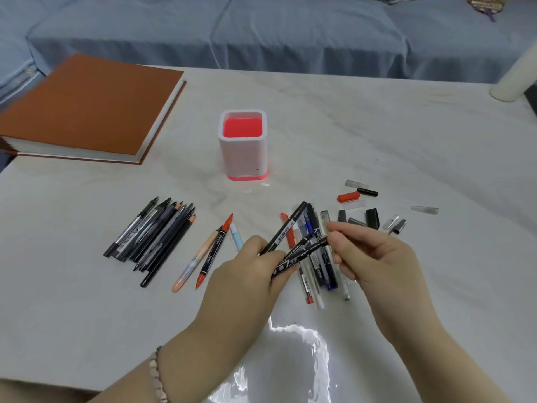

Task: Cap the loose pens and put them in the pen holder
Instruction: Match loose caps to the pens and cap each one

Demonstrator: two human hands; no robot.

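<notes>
Holder at 12 o'clock is empty. A pen is grasped by left grip, its end pinched by right grip; uncapped pens lie at 9 o'clock.

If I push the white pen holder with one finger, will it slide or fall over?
Probably light: the pen holder looks like plastic and no pens show inside. It stands taller than it is wide, so a push near the rim may tip it. A low push would likely slide it, since the table looks smooth and glossy.
</notes>
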